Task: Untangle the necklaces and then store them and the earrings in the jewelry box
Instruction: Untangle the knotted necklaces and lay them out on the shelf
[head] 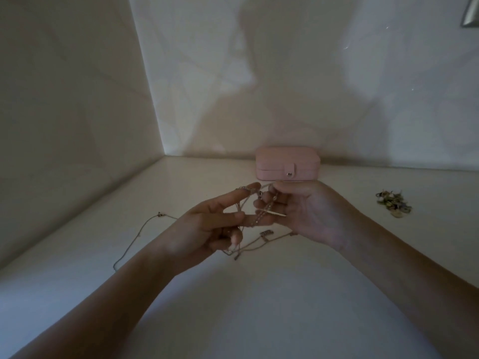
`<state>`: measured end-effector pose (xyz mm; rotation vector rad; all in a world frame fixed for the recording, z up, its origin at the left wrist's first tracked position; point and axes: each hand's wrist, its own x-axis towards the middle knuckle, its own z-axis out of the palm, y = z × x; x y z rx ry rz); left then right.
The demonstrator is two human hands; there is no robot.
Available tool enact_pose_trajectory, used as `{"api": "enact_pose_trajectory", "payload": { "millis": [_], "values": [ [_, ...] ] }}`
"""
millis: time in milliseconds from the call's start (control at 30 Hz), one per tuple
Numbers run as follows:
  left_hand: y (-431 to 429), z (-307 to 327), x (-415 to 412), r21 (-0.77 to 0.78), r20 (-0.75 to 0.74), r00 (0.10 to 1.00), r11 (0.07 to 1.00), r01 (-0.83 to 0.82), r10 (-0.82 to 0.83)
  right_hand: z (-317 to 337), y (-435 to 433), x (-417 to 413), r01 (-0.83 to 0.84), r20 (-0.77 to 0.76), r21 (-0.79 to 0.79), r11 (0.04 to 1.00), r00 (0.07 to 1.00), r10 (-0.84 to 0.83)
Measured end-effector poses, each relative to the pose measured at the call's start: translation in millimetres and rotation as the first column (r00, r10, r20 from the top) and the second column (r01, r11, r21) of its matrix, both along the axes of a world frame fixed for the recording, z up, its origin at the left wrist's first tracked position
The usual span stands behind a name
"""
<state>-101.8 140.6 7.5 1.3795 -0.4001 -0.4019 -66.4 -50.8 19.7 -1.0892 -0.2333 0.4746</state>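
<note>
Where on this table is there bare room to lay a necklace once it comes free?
Bare: the near table between your forearms, the strip between box and earrings, and left of the box toward the wall. Crowded: under left hand and right hand, where the necklaces trail, one leftward.

A pale worktop [259, 314] fills the lower frame. Cream walls [72, 94] rise behind it. A grey object [471, 20] shows at the upper right.

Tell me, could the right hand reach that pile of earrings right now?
Likely yes, once freed: bare table lies between the right hand and the earrings, but it pinches the tangled necklaces that the left hand also holds.
</note>
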Motion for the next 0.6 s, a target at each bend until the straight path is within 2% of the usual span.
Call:
{"api": "enact_pose_trajectory", "payload": {
  "millis": [67,100,233,367,467,600],
  "values": [
    [0,-1,1,-0.052,-0.022,1.000,0.999,-0.011,0.010,2,1,-1,-0.016,-0.030,0.103,0.995,0.999,0.019],
    [0,-2,1,-0.050,-0.031,1.000,0.999,-0.003,0.001,2,2,-1,-0.033,-0.027,0.104,0.994,0.999,0.036],
    [-5,-7,2,-0.016,-0.050,0.999,1.000,0.019,-0.020,2,0,-3,-0.068,0.027,-0.111,0.991,0.997,0.072],
    [-1,-10,4,-0.100,-0.155,0.984,0.992,0.072,-0.087,3,-8,3,-0.002,0.086,-0.266,0.964,0.996,0.026],
    [0,-11,6,-0.166,-0.244,0.956,0.978,0.126,-0.164,5,-14,4,0.051,0.193,-0.429,0.902,0.981,0.036],
    [6,-8,8,-0.197,-0.292,0.928,0.964,0.180,-0.233,7,-16,4,0.117,0.255,-0.482,0.868,0.967,0.011]
  ]
}}
